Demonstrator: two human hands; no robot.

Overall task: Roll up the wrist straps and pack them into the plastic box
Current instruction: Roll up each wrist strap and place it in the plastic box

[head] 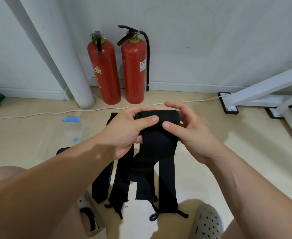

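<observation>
Your forearms reach in, left hand (126, 130) and right hand (190, 133) both pinching the rolled top of a black wrist strap (159, 135), held above more straps (119, 185) on the beige floor (228, 152). Clear plastic box (69, 130) sits left; two red fire extinguishers (103, 69) stand against the white wall (210, 40).

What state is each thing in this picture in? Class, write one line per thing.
left hand: grips the rolled end of the held strap
right hand: pinches the same roll
held strap: top rolled, tail hanging unrolled
other straps: unrolled, on the floor
plastic box: on the floor; open or closed unclear
fire extinguishers: upright by the wall
</observation>
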